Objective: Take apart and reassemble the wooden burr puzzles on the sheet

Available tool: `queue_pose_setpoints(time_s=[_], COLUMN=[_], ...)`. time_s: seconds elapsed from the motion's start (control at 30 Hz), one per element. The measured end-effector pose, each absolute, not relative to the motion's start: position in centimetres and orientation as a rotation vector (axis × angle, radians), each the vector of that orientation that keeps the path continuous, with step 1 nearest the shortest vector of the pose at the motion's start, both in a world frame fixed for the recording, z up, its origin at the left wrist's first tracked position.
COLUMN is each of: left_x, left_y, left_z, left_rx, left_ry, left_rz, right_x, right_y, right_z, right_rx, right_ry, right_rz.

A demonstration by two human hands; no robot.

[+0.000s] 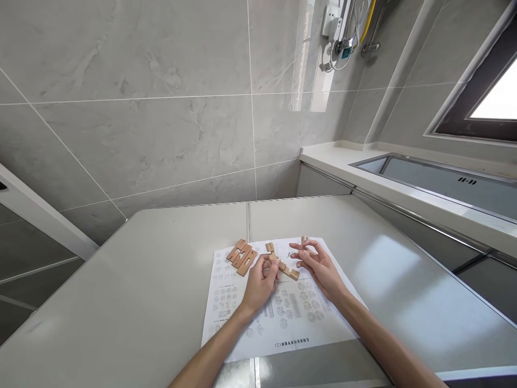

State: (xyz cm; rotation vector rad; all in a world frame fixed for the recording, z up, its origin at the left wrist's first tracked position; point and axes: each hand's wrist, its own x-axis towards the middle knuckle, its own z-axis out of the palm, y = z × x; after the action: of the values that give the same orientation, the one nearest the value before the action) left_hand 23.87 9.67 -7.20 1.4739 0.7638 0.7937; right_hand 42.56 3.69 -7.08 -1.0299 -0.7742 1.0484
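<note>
My left hand (260,283) is closed, with thumb and fingers pinching a small notched wooden puzzle piece (273,257). Close around those fingertips are more pale wooden pieces: one block (270,247) just beyond and a notched bar (294,275) to the right. Whether they touch the held piece I cannot tell. To the right, my right hand (319,265) hovers over the paper with its fingers apart. A small wooden block (304,238) shows just behind its fingers; contact is unclear. Left of my left hand lie flat reddish-brown wooden pieces (245,264), side by side with cut-out slots.
Under the hands, a white sheet (242,345) printed with diagrams lies on the pale grey table (121,302). A tiled wall (169,134) stands beyond. At the right run a counter (323,156) with a sink (436,178) and a window (496,91).
</note>
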Motion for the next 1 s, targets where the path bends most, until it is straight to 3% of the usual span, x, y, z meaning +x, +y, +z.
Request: queue_pose_setpoints(time_s=[0.7,1.0], left_x=[24.0,23.6], left_y=[10.2,10.4], left_z=[-7.6,-7.9], left_rx=[1.379,1.435], left_ry=[0.741,0.770], left_rz=[0.785,0.743], right_x=[41.1,40.8], right_y=[3.2,3.2], right_z=[-6.4,-5.7], right_rx=[-1.041,-1.175], right_ry=[-0.995,-1.164], right_rz=[1.311,1.257])
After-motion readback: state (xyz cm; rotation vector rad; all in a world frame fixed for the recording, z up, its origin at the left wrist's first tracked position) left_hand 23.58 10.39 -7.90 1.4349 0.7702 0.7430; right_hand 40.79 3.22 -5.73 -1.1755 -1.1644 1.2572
